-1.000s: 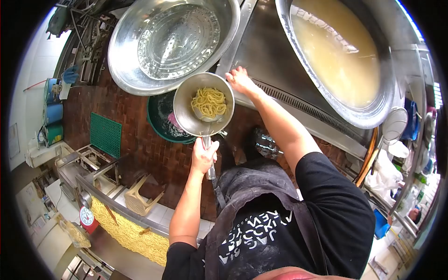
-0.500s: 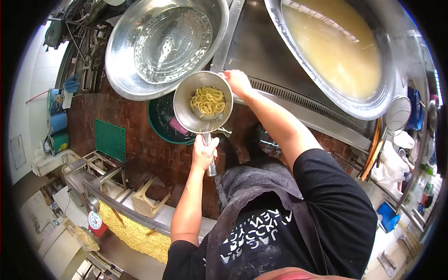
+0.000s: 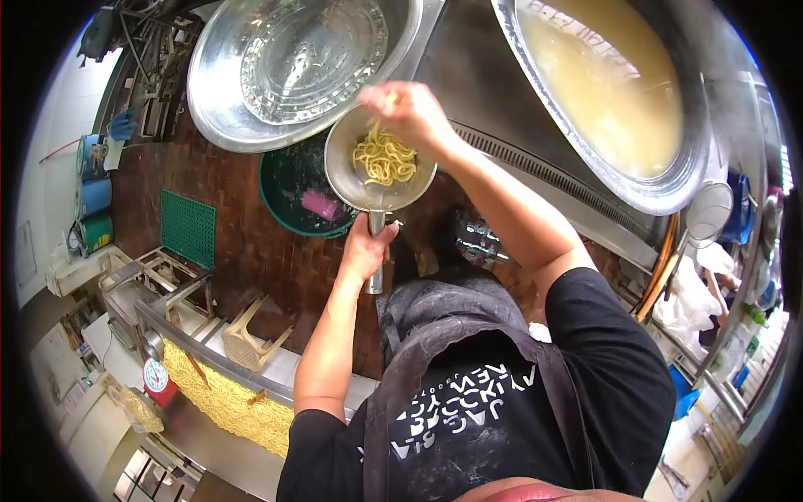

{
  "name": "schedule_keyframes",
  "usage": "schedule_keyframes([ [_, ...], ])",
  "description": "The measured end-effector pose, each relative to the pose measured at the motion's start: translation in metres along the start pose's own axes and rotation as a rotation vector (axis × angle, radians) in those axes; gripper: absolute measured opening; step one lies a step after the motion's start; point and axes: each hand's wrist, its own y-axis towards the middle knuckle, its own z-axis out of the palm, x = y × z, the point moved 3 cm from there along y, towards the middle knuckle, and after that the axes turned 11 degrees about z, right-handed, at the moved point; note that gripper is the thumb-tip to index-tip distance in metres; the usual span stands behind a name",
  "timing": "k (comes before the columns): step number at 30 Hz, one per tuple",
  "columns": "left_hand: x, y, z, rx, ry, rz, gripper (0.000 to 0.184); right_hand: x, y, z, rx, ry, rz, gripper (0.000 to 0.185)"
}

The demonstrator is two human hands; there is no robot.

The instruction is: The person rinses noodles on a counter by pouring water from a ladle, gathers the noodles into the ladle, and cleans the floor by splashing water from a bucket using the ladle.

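My left hand point(image 3: 361, 249) is wrapped round the handle of a metal saucepan point(image 3: 341, 171), which is held out in front of me. Yellow noodles point(image 3: 388, 161) lie in a small heap inside the pan. Over the pan's far rim is my right hand point(image 3: 411, 115), its fingers pinched together and slightly blurred. A few noodle strands hang from those fingers towards the heap. Just beyond the pan stands a wide metal basin point(image 3: 216, 92) of clear water. At the upper right a large metal pot point(image 3: 535, 96) contains cloudy yellowish liquid.
A dark green tub point(image 3: 276, 197) with a pink object point(image 3: 320, 205) in it sits on the floor below the pan. A plastic stool point(image 3: 244, 341), a red scale point(image 3: 159, 382) and a long tray of noodles point(image 3: 222, 397) are at lower left. A strainer point(image 3: 709, 211) hangs at right.
My right hand has left the pan's rim and moved over its opening, with noodle strands now at its fingers. The pan sits slightly higher and further right in view.
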Motion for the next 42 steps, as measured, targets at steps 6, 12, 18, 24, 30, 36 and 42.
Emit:
schedule_keyframes([
  [6, 0.011, -0.008, -0.012, -0.017, -0.029, -0.018, 0.029, -0.041, 0.004, -0.017, -0.162, -0.243, -0.128, 0.023],
  [12, 0.027, -0.027, -0.026, -0.117, -0.142, -0.007, 0.028, -0.132, 0.101, -0.004, -0.108, -0.773, -0.632, 0.036],
  [18, 0.028, -0.029, -0.026, -0.132, -0.195, 0.000, 0.026, -0.166, 0.082, -0.002, -0.129, -0.982, -0.793, 0.040],
  [24, 0.032, -0.026, -0.028, -0.103, -0.182, 0.021, 0.026, -0.169, 0.052, -0.049, -0.251, -0.796, -0.289, 0.024],
  [30, 0.023, -0.023, -0.020, -0.094, -0.174, 0.022, 0.027, -0.211, 0.132, -0.046, -0.491, -0.942, -0.299, 0.033],
  [36, 0.028, -0.025, -0.018, -0.097, -0.203, 0.008, 0.025, -0.189, 0.065, -0.033, -0.115, -0.763, -0.303, 0.026],
  [42, 0.031, -0.023, -0.023, -0.090, -0.183, 0.019, 0.026, -0.176, 0.005, -0.071, -0.310, -1.017, 0.267, 0.044],
])
